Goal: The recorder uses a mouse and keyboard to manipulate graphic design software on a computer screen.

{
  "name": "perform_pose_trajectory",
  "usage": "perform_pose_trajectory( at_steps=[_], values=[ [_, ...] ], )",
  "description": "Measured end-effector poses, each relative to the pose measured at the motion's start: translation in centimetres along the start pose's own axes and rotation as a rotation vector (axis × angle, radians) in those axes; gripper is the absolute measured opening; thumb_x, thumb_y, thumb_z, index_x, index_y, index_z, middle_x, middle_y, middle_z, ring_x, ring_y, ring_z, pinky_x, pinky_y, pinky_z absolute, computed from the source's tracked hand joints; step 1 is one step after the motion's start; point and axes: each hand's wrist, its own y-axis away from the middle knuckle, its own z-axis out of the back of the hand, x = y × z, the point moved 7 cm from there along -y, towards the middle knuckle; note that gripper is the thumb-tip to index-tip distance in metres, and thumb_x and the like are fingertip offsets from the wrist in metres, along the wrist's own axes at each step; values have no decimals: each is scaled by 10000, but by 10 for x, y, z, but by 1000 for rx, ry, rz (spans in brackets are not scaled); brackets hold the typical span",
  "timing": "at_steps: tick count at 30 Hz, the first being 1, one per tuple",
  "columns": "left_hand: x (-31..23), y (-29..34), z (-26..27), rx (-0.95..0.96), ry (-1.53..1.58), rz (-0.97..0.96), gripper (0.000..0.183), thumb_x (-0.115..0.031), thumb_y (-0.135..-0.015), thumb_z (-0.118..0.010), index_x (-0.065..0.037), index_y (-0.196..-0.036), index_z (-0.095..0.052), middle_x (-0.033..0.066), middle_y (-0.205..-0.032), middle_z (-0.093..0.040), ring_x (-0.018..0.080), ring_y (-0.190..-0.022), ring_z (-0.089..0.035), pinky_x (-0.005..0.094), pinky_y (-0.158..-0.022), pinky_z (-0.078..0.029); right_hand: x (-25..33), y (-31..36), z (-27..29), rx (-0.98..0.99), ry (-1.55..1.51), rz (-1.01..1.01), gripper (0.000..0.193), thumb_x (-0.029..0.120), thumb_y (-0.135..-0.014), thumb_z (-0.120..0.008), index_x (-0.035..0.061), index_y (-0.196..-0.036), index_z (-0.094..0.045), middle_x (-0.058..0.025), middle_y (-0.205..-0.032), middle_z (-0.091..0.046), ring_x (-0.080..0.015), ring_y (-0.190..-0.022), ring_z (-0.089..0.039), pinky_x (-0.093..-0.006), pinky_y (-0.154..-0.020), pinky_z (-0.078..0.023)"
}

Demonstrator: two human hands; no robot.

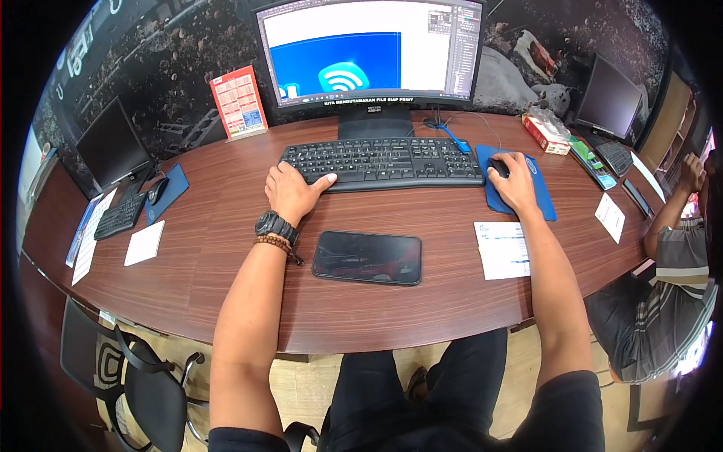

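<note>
My left hand (292, 190) rests at the left end of a black keyboard (358, 183), thumb stretched out along its front edge and the other fingers on the corner keys. It is open and grips nothing. A black watch (276, 224) and a beaded bracelet (275, 242) circle that wrist. My right hand (518, 185) is closed over a black computer mouse (497, 167) on a blue mouse pad (542, 202). Behind the keyboard, the large monitor (437, 60) displays a blue picture with a white wireless symbol inside an editing window.
A black phone (367, 258) lies before the keyboard on the wooden desk (226, 286). Printed paper (501, 245) sits beside my right forearm. A red-and-white calendar (239, 102) stands back left, a red-and-white box (546, 134) back right. Another person (681, 264) sits at right; an office chair (147, 384) stands lower left.
</note>
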Motion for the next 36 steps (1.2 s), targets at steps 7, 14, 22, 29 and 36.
perform_pose_trajectory(
  at_steps=[7,14,22,29,36],
  values=[
    [0,0,0,33,18,19,1086,-711,-722,-738,127,-1335,-421,313,-1281,-503,457,-1232,-478,519,-1053,-376,5,1,-1,56,51,-33,526,443,-810,-727,117,-1216,-649,-144,-1291,-546,-361,-1167,-587,-462,-961,-486],
    [0,2,-5,24,30,17,993,-672,-765,-724,52,-1386,-446,337,-1360,-449,470,-1337,-369,584,-1106,-275,6,0,-2,73,97,-40,557,459,-806,-716,114,-1237,-641,-138,-1303,-547,-345,-1196,-573,-446,-985,-473],
    [-28,8,7,-73,58,-317,351,-425,-825,-756,-169,-1065,-755,315,-1477,-393,446,-1377,-337,551,-1131,-215,-2,-1,-3,34,15,-39,446,387,-832,-686,111,-1183,-675,-158,-1281,-557,-363,-1174,-578,-449,-978,-477],
    [-26,10,7,-56,24,-258,523,-510,-810,-756,-123,-1157,-711,319,-1440,-429,458,-1376,-335,569,-1128,-224,0,0,-1,-27,-27,36,354,213,-807,-647,76,-1130,-698,-169,-1192,-595,-361,-1121,-597,-416,-981,-477],
    [-5,1,5,-24,14,-6,1032,-683,-695,-780,161,-1219,-499,320,-1205,-528,448,-1168,-516,499,-1023,-415,2,-1,-1,-15,-40,26,355,208,-806,-637,70,-1124,-712,-173,-1190,-601,-363,-1107,-605,-414,-983,-476]
  ],
)
